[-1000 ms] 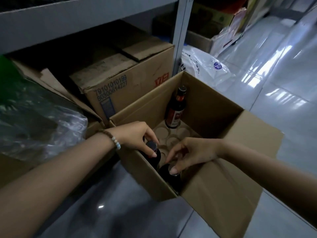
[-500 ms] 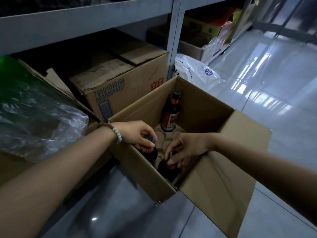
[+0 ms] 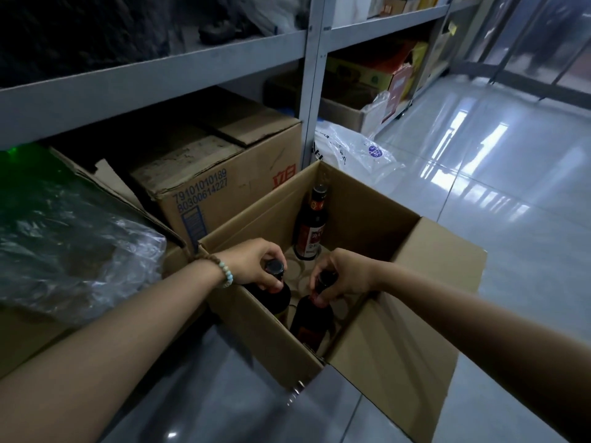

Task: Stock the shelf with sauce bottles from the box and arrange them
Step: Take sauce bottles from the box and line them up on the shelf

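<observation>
An open cardboard box (image 3: 399, 343) stands on the floor before a grey metal shelf (image 3: 153, 75). Three dark sauce bottles are inside. My left hand (image 3: 256, 263) grips the neck of the near-left bottle (image 3: 281, 295), just under its black cap. My right hand (image 3: 342, 278) grips the neck of the near-right bottle (image 3: 311, 318), which has a red label low down. A third bottle (image 3: 311, 225) stands upright in the far corner, untouched. Round marks show on the box bottom between them.
Under the lowest shelf board sit a closed printed carton (image 3: 217, 180) and a crumpled clear plastic sheet (image 3: 70, 244) at left. A white plastic bag (image 3: 355, 151) lies beyond the box. Glossy tiled floor (image 3: 495, 193) stretches to the right. More cartons fill the far shelves.
Both hands have closed tighter round the two near bottle necks, and the bottles stand slightly higher in the box. The camera has tilted up, showing more shelf.
</observation>
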Motion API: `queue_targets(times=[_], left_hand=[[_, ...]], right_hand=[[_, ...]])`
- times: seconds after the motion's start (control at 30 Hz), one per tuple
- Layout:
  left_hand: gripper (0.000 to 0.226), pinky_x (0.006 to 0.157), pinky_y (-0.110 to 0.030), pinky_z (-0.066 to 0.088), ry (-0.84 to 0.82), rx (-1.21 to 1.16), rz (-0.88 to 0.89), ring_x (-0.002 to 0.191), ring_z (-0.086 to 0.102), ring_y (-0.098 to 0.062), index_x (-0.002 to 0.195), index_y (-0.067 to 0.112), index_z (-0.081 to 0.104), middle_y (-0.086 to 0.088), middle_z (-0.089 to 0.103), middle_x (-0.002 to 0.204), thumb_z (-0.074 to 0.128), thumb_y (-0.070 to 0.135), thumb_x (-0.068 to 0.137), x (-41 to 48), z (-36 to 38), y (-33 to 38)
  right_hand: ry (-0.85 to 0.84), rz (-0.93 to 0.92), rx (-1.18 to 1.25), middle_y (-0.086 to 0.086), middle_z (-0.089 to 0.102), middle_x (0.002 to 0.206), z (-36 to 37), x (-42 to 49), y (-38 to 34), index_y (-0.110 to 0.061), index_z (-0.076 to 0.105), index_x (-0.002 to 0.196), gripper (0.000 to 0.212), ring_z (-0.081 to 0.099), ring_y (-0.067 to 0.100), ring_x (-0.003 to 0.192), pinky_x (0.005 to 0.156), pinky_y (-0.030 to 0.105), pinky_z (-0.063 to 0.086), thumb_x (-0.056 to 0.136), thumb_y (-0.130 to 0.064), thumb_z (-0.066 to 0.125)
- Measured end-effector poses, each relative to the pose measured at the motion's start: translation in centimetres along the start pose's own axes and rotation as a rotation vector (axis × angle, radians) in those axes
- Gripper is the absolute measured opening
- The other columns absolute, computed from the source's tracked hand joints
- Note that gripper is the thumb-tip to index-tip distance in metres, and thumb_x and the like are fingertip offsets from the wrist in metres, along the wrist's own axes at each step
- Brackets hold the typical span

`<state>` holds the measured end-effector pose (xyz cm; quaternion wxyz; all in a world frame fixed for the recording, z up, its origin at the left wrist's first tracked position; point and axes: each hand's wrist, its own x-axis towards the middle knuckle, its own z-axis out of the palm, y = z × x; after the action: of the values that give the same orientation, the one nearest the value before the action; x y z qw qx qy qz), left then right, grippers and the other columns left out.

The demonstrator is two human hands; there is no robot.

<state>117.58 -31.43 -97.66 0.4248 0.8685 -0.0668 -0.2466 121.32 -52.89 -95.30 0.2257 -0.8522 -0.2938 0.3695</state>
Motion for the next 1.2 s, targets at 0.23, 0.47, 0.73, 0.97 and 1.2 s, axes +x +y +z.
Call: queue_targets(times=[0.23,0.47,0.73,0.97,1.2], left_hand=[[0.027,0.092,-0.033,0.052,0.147,-0.008,0.105,0.101,0.061,-0.01,0.105,0.022,0.06,0.002,0.061,0.11,0.071,0.018,0.081,-1.1,-1.6,1.3],[0.023,0.086,-0.027,0.05,0.442,-0.091,0.338,0.102,0.057,-0.015,0.104,0.02,0.055,0.003,0.059,0.104,0.065,0.024,0.083,-4.0,-7.6,11.2],[0.031,0.085,-0.023,0.048,0.683,-0.207,0.526,0.096,0.06,-0.005,0.107,0.017,0.058,0.006,0.063,0.1,0.064,0.034,0.082,-12.9,-20.2,33.0],[0.028,0.082,-0.027,0.053,0.761,-0.421,0.683,0.089,0.065,-0.015,0.11,0.021,0.054,-0.007,0.065,0.089,0.052,0.034,0.086,-23.5,-31.2,55.1],[0.028,0.071,-0.021,0.051,0.817,-0.359,0.798,0.073,0.06,-0.007,0.119,0.022,0.049,-0.004,0.056,0.083,0.039,0.033,0.095,-35.6,-41.6,73.7]], right_hand=[[0.119,-0.063,-0.023,0.002,0.07,0.099,-3.2,-3.1,-1.6,-0.01,0.069,0.101,0.026,0.066,0.016,0.094,0.088,0.037,0.055,0.076,-0.008,0.076],[0.426,-0.143,0.087,0.006,0.072,0.095,-13.6,-9.5,-5.4,-0.009,0.068,0.095,0.024,0.068,0.023,0.091,0.082,0.034,0.056,0.074,-0.005,0.078],[0.782,-0.274,0.199,-0.001,0.068,0.1,-29.4,-23.9,-19.0,-0.013,0.063,0.104,0.026,0.066,0.001,0.092,0.073,0.008,0.05,0.08,-0.008,0.072],[1.04,-0.461,0.181,-0.004,0.068,0.102,-43.7,-37.6,-34.9,-0.011,0.065,0.111,0.03,0.066,0.001,0.094,0.079,0.012,0.052,0.082,-0.019,0.069],[1.138,-0.668,0.226,0.0,0.067,0.099,-55.4,-49.0,-50.8,-0.012,0.061,0.111,0.025,0.068,0.012,0.091,0.081,0.028,0.057,0.089,-0.022,0.06]])
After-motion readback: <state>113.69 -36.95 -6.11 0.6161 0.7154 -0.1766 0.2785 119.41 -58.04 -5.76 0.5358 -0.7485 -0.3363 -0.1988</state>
